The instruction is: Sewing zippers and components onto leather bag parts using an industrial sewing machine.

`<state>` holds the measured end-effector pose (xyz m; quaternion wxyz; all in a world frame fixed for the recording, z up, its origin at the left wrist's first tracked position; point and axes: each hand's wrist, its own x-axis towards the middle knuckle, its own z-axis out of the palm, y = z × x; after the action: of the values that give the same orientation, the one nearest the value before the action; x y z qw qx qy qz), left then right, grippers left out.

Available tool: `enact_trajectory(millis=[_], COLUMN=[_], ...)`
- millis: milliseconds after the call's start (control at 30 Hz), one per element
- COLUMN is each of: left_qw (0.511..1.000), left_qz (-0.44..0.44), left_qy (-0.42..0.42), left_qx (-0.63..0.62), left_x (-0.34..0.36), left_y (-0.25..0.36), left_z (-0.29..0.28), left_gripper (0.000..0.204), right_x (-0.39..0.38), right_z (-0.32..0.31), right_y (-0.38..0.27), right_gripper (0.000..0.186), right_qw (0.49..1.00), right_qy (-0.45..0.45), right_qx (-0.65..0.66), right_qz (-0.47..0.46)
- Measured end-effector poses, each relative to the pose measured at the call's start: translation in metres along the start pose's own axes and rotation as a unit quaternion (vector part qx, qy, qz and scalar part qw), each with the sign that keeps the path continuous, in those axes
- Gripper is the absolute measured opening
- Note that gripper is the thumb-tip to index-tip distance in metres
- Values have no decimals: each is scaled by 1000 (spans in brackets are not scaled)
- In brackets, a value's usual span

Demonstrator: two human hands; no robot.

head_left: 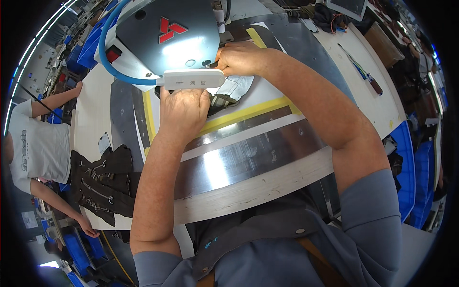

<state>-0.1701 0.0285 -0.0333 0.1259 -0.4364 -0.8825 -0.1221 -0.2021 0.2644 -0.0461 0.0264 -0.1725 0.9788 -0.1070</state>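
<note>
A sewing machine head, dark grey with a red emblem, stands over the work surface. A white lamp bar on a blue cable crosses its lower edge. My left hand lies back up on the work just below the lamp, which hides its fingertips. To its right is a piece of dark plaid fabric with a pale grey piece beside it. My right hand is at the right side of the machine head, fingers curled in. What those fingers hold, if anything, is hidden.
Yellow tape borders the work area, before a shiny metal plate. Dark strapped garments lie at left near a phone and another person. A screwdriver and blue bins are at right.
</note>
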Motion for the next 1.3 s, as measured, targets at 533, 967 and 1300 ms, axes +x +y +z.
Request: enact_trajectory(millis=[533,967,1300], left_qw=[992,779,796], left_qz=[-16,-400,-303], left_qy=[119,154,16], left_qx=[-26,-457,-524], left_x=[-75,-82,-108], left_y=[14,-1,24], left_z=[-16,7,-35], left_gripper=[45,81,83], right_x=[-27,-75,-106], right_z=[1,25,-9], right_y=[-2,-30,-72], right_gripper=[53,84,73], right_qw=[998,995,998], right_qy=[-4,75,-35], right_qx=[59,65,-56], right_qz=[27,4,22])
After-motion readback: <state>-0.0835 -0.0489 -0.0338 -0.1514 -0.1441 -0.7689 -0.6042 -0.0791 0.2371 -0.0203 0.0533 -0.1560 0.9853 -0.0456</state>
